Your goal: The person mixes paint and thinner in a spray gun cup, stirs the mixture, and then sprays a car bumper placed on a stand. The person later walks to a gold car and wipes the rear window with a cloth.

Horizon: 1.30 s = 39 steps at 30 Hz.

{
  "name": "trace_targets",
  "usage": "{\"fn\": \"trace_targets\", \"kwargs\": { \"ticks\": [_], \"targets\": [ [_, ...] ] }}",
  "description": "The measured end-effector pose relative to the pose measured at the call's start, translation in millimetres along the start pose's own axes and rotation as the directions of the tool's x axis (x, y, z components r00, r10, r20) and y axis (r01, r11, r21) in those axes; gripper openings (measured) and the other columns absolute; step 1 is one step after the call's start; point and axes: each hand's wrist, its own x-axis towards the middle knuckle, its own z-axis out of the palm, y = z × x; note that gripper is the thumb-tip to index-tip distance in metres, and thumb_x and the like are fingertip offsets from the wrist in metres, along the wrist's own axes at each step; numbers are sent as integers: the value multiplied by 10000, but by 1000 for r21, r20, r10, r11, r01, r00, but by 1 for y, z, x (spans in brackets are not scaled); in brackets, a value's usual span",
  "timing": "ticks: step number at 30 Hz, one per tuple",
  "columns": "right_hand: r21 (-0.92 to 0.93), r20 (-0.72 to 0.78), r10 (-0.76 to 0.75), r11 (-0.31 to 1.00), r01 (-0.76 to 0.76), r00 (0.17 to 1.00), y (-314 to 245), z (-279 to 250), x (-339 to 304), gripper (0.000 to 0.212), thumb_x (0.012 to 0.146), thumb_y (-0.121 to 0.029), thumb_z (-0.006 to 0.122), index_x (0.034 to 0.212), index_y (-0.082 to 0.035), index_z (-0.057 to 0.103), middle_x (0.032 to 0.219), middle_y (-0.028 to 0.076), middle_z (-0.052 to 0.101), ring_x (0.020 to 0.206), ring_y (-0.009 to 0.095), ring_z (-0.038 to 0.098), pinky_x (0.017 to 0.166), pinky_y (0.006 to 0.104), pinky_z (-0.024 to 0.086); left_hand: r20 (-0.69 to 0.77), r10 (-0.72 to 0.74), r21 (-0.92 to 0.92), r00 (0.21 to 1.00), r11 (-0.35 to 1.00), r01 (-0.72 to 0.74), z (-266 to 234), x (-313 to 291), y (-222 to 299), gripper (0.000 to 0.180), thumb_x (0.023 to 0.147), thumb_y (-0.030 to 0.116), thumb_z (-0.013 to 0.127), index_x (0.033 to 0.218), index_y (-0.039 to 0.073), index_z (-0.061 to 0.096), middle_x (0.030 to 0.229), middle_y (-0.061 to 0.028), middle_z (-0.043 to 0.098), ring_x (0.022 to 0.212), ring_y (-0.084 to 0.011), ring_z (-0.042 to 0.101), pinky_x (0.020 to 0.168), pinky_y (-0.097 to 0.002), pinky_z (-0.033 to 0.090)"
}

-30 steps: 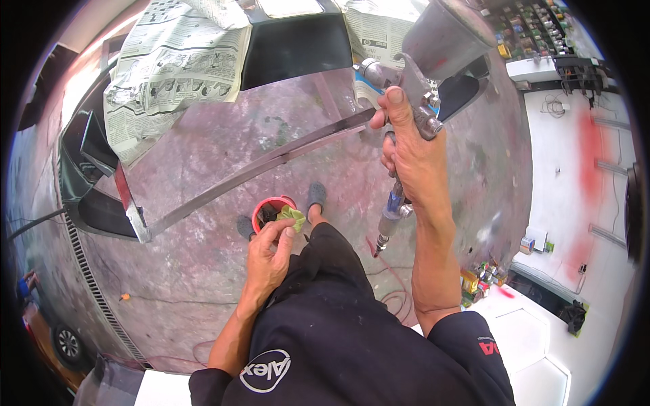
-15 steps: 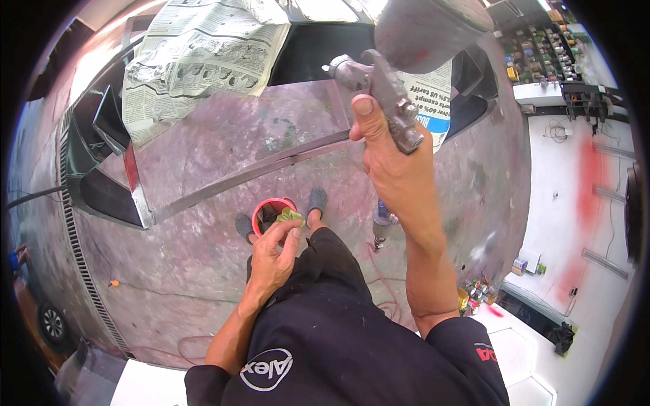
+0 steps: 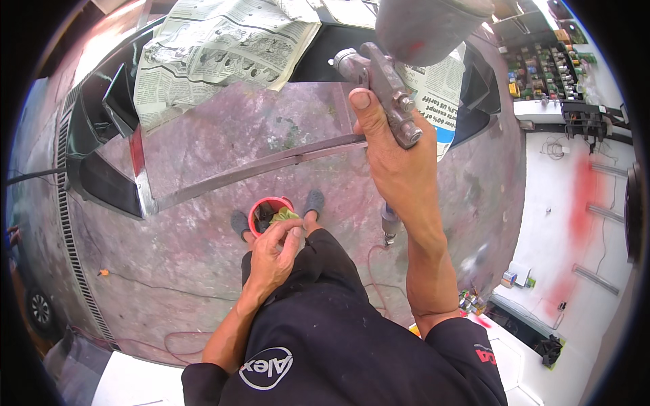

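Note:
My right hand (image 3: 403,162) is wrapped round a metal spray gun (image 3: 386,95), held up in front of me with the thumb along its back. A grey paint cup (image 3: 433,30) tops the gun. The end of its handle, with the hose fitting, shows below my wrist. My left hand (image 3: 274,250) hovers near my lap, fingers loosely bent and thumb a little apart, with nothing visible in it. Beyond it in the picture, a red bucket (image 3: 253,218) stands on the floor between my feet, with a yellow-green cloth (image 3: 284,214) and dark items inside.
Ahead is a large dark car part (image 3: 108,183), seemingly a bumper, with newspaper (image 3: 223,51) draped over it. A hose (image 3: 372,260) trails across the stained floor. A floor grate (image 3: 68,230) runs along the left. Shelved cans (image 3: 542,68) stand at far right; a white panel (image 3: 494,352) lies behind me.
The view has shifted slightly, so the car part and newspaper sit a little further right. My right hand keeps its hold on the spray gun; my left hand has barely moved.

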Motion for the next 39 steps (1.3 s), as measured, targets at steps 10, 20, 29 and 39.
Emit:
{"fn": "trace_targets", "kwargs": {
  "ticks": [10,20,29,39],
  "targets": [
    [-38,1,-103,994,103,995,20,9,-3,451,1060,-461,760,1094,-12,726,753,-60,538,694,54,441,592,293,362,-39,67,96,997,993,-63,-6,-2,4,224,1092,178,675,1205,3,756,1005,-79,739,806,-154,676,755,-309,547],
    [-40,-53,-67,997,64,996,4,14,-7,453,1066,-456,752,1092,-5,726,755,-53,546,686,54,437,584,284,358,-35,70,115,997,991,-66,-10,-4,4,222,1091,184,681,1194,2,755,987,-78,735,826,-166,673,802,-313,513],
    [-84,9,-36,996,37,999,25,25,-17,453,1057,-450,766,1072,0,714,748,-23,564,688,67,457,595,298,384,-41,52,98,998,994,-48,-15,-7,-1,230,1091,191,676,1205,8,757,984,-73,752,871,-180,690,880,-327,472],
    [-53,-9,-54,997,53,999,23,32,-22,468,1057,-448,768,1127,11,712,771,-24,575,702,70,474,599,297,399,-52,62,77,997,995,-58,-16,-8,-8,240,1094,184,676,1222,-2,754,998,-84,745,844,-172,688,824,-316,509]
  ]
}}
